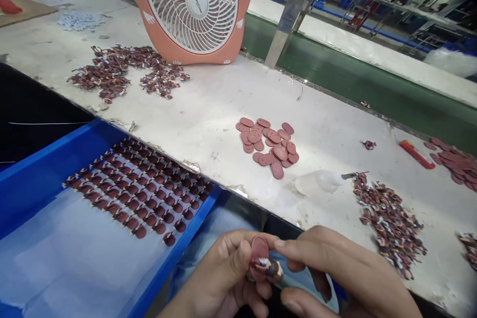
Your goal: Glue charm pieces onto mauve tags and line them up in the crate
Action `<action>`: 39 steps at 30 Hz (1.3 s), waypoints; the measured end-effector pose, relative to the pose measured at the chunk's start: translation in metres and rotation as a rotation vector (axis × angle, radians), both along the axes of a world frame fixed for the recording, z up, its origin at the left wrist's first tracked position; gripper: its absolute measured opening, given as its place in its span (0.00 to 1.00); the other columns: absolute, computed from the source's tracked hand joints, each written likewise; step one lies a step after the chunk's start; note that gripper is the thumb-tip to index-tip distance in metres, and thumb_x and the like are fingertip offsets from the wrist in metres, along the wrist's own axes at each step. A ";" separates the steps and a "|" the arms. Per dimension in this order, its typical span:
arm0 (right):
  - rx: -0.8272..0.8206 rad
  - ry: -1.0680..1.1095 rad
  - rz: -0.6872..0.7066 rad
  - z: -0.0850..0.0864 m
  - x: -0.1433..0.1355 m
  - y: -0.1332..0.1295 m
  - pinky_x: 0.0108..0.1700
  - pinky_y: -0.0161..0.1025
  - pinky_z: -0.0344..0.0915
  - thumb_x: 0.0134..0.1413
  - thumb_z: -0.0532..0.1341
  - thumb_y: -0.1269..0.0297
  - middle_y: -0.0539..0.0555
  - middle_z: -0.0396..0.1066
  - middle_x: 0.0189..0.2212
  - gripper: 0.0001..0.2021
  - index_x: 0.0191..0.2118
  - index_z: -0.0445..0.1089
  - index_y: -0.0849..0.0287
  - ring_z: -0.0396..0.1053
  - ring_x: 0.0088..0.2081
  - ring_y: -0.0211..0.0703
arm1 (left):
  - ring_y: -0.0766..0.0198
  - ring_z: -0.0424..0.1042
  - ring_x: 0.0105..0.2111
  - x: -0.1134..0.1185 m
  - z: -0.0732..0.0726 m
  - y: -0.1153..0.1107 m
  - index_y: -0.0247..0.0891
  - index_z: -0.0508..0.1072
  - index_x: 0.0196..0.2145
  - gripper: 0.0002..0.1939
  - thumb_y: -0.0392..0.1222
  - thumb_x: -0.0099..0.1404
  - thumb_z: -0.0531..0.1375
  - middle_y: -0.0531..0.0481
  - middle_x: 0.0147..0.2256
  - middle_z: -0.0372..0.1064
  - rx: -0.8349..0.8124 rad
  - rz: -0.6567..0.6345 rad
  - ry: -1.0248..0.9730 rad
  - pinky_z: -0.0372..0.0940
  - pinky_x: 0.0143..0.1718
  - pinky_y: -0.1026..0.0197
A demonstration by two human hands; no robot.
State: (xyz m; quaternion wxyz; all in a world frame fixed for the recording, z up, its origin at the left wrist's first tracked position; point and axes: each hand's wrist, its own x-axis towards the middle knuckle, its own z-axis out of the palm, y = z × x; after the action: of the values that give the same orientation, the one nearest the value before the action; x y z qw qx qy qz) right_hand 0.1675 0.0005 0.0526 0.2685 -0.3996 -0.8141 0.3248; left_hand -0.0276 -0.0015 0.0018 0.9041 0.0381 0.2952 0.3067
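Head view, left hand (219,278) and right hand (335,273) meeting low, each grip pinched on pink oval piece (260,248)

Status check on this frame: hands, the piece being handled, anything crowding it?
Left hand and right hand both pinching one red oval piece with a small dark part on it. Blue tray of finished rows at left. Nothing in between.

honestly nothing here is readable. the only thing close to a label is a small mark on the hub of the orange fan (192,5) at the back of the worktop (208,104), and it's too blurry to make out. no numbers, brands or signs anywhere else that i can read.
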 end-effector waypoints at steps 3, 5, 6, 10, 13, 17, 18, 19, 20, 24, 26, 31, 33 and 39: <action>-0.024 0.035 -0.027 -0.003 -0.006 0.001 0.33 0.27 0.70 0.60 0.64 0.69 0.50 0.72 0.34 0.17 0.54 0.66 0.55 0.72 0.32 0.34 | 0.71 0.72 0.21 0.000 -0.004 -0.003 0.36 0.82 0.35 0.22 0.56 0.49 0.71 0.49 0.26 0.76 0.022 0.021 0.012 0.70 0.20 0.72; -0.051 0.040 -0.019 -0.003 -0.009 0.000 0.30 0.28 0.69 0.60 0.64 0.69 0.50 0.72 0.33 0.16 0.53 0.66 0.55 0.71 0.29 0.34 | 0.71 0.72 0.22 0.000 -0.007 -0.005 0.36 0.82 0.36 0.22 0.56 0.50 0.70 0.48 0.27 0.76 0.032 0.032 0.010 0.70 0.20 0.72; -0.058 0.034 -0.016 -0.003 -0.010 0.000 0.28 0.29 0.68 0.60 0.64 0.69 0.50 0.72 0.33 0.16 0.52 0.67 0.55 0.71 0.28 0.34 | 0.71 0.72 0.22 0.001 -0.010 -0.006 0.36 0.82 0.37 0.22 0.56 0.50 0.70 0.48 0.27 0.76 0.046 0.039 -0.005 0.70 0.20 0.72; -0.045 0.034 -0.012 -0.003 -0.013 -0.002 0.24 0.28 0.66 0.59 0.63 0.71 0.48 0.71 0.30 0.14 0.51 0.68 0.56 0.69 0.25 0.33 | 0.71 0.72 0.22 0.003 -0.019 -0.009 0.37 0.81 0.39 0.22 0.56 0.55 0.68 0.45 0.29 0.77 0.136 0.066 -0.077 0.70 0.21 0.72; -0.033 0.059 -0.027 -0.004 -0.013 -0.004 0.24 0.28 0.67 0.58 0.63 0.74 0.48 0.71 0.28 0.16 0.51 0.67 0.55 0.70 0.24 0.33 | 0.69 0.73 0.23 0.004 -0.022 -0.010 0.38 0.80 0.40 0.21 0.56 0.56 0.67 0.43 0.30 0.78 0.152 0.081 -0.070 0.70 0.20 0.72; -0.014 0.045 -0.044 -0.009 -0.014 -0.003 0.25 0.28 0.69 0.58 0.62 0.74 0.47 0.71 0.27 0.14 0.49 0.68 0.54 0.70 0.23 0.33 | 0.67 0.74 0.25 0.004 -0.020 -0.008 0.37 0.79 0.43 0.26 0.60 0.55 0.66 0.44 0.29 0.76 0.174 0.075 -0.041 0.70 0.19 0.71; 0.019 0.037 -0.058 -0.011 -0.016 -0.003 0.24 0.27 0.69 0.58 0.62 0.75 0.47 0.70 0.27 0.14 0.48 0.68 0.55 0.69 0.23 0.32 | 0.67 0.74 0.26 0.003 -0.018 -0.008 0.36 0.78 0.45 0.29 0.61 0.55 0.65 0.43 0.30 0.76 0.183 0.089 -0.001 0.70 0.20 0.71; 0.075 0.024 -0.085 -0.013 -0.018 -0.003 0.24 0.26 0.68 0.58 0.62 0.75 0.47 0.71 0.27 0.13 0.47 0.68 0.56 0.69 0.23 0.32 | 0.66 0.74 0.27 0.003 -0.017 -0.008 0.36 0.77 0.46 0.30 0.62 0.55 0.65 0.43 0.32 0.76 0.189 0.126 0.069 0.70 0.21 0.70; 0.145 0.003 -0.126 -0.017 -0.021 -0.003 0.25 0.26 0.68 0.58 0.62 0.75 0.48 0.71 0.27 0.12 0.47 0.68 0.58 0.70 0.24 0.32 | 0.67 0.73 0.27 0.002 -0.017 -0.008 0.36 0.77 0.45 0.29 0.62 0.54 0.66 0.45 0.32 0.75 0.195 0.189 0.162 0.70 0.21 0.70; 0.501 -0.085 -0.215 -0.036 -0.038 -0.004 0.29 0.32 0.70 0.57 0.64 0.76 0.53 0.74 0.27 0.11 0.46 0.70 0.65 0.71 0.25 0.36 | 0.69 0.65 0.24 -0.002 -0.016 -0.015 0.37 0.74 0.31 0.21 0.52 0.45 0.74 0.53 0.26 0.67 0.265 0.463 0.492 0.65 0.19 0.69; 0.592 -0.074 -0.180 -0.046 -0.047 -0.003 0.28 0.34 0.69 0.57 0.63 0.78 0.54 0.74 0.27 0.12 0.47 0.70 0.67 0.70 0.24 0.37 | 0.69 0.63 0.23 -0.003 -0.015 -0.018 0.37 0.73 0.27 0.20 0.50 0.44 0.75 0.53 0.26 0.66 0.293 0.499 0.544 0.63 0.19 0.69; 0.598 -0.028 -0.114 -0.062 -0.068 0.005 0.27 0.36 0.68 0.59 0.61 0.77 0.55 0.75 0.29 0.11 0.48 0.70 0.67 0.70 0.25 0.38 | 0.71 0.61 0.20 -0.004 -0.013 -0.020 0.37 0.73 0.26 0.13 0.47 0.51 0.71 0.55 0.24 0.66 0.265 0.549 0.655 0.62 0.19 0.68; 0.607 -0.042 -0.098 -0.063 -0.073 0.006 0.25 0.36 0.66 0.57 0.63 0.77 0.54 0.74 0.26 0.10 0.46 0.71 0.68 0.68 0.23 0.38 | 0.71 0.61 0.19 -0.009 -0.014 -0.020 0.38 0.73 0.26 0.12 0.46 0.53 0.70 0.55 0.25 0.68 0.252 0.578 0.699 0.62 0.19 0.67; 0.640 -0.063 -0.123 -0.056 -0.062 -0.011 0.19 0.36 0.63 0.58 0.63 0.73 0.47 0.70 0.19 0.07 0.42 0.72 0.63 0.64 0.16 0.35 | 0.54 0.76 0.35 -0.076 -0.044 -0.035 0.40 0.75 0.36 0.19 0.55 0.53 0.66 0.48 0.33 0.76 0.233 0.509 1.313 0.71 0.28 0.59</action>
State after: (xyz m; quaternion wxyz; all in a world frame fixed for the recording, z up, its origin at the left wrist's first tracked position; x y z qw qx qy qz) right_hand 0.1060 -0.0102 -0.0032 0.3742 -0.3532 -0.8572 0.0234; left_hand -0.1034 -0.0361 -0.0418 0.4301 0.2412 0.7438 0.4513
